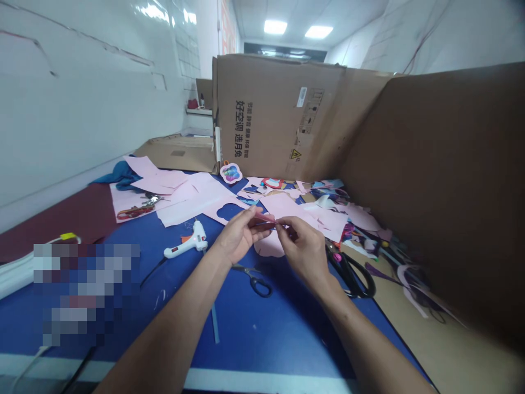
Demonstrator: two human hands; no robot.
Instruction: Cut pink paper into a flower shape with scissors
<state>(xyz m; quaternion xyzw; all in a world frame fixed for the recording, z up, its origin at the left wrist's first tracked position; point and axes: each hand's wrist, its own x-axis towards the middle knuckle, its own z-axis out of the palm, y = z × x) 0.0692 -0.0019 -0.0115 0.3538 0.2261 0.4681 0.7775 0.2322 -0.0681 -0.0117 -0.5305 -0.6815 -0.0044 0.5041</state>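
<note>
2 bare hands meet above a blue work surface (pixel 262 328). Left hand (pixel 238 238): fingers pinched together on one end of a thin pink strip (pixel 266 219), thumb beneath. Right hand (pixel 305 251): fingertips closed on the other end of the same strip, so that it spans the short gap between the 2 hands, held clear of the surface. Directly below the strip lies a rounded pink cut-out (pixel 269 246), partly hidden by the right hand. Small black-handled scissors (pixel 256 280) lie on the blue surface just beneath the left wrist; large black-handled scissors (pixel 353 273) lie just right of the right hand. White glue gun (pixel 186 245) rests to the left of the left hand, its nozzle end toward the hands. Pink paper sheets (pixel 184 197), some with shapes cut out of them, are spread behind the hands, and red-handled scissors (pixel 137 209) lie on the leftmost sheet. Coloured scraps (pixel 369 230) trail along the right side. Cardboard box panels (pixel 279 115) stand behind and to the right, enclosing the work area. A small multicoloured round piece (pixel 231 173) leans at the foot of the rear panel.
</note>
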